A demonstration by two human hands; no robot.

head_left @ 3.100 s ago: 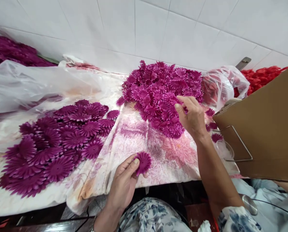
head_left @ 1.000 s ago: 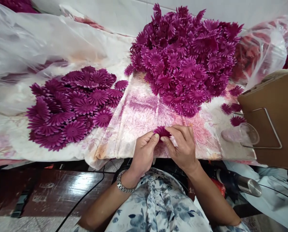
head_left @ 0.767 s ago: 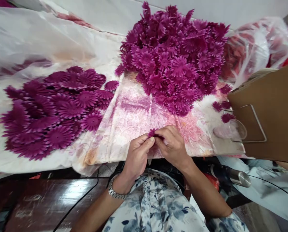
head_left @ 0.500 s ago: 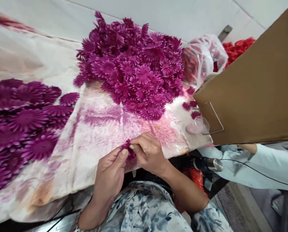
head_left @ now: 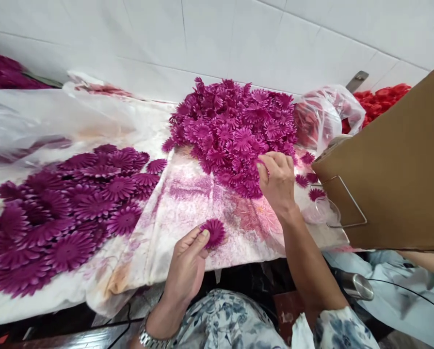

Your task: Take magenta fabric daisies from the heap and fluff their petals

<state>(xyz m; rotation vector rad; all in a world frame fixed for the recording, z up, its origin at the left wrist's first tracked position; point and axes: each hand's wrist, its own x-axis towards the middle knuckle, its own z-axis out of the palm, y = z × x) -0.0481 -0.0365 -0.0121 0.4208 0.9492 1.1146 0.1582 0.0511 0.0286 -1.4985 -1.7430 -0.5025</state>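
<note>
My left hand (head_left: pixel 188 265) is closed, pinching a small magenta flower piece (head_left: pixel 213 231) near the table's front edge. My right hand (head_left: pixel 278 180) reaches into the near edge of a tall heap of small magenta flowers (head_left: pixel 231 128), its fingers curled and pinching at one of them. To the left, larger flat purple flowers (head_left: pixel 64 213) lie spread over a stained white cloth (head_left: pixel 187 203).
A brown cardboard box (head_left: pixel 394 169) stands at the right with a wire frame and a clear cup (head_left: pixel 326 211) beside it. Behind are a plastic bag of red pieces (head_left: pixel 322 118), a clear plastic sheet (head_left: pixel 27 121) at left, and another person's light-blue sleeve (head_left: pixel 406 286).
Both hands were together working one flower at the table edge. Now my right hand has gone out to the heap, while my left keeps the flower piece.
</note>
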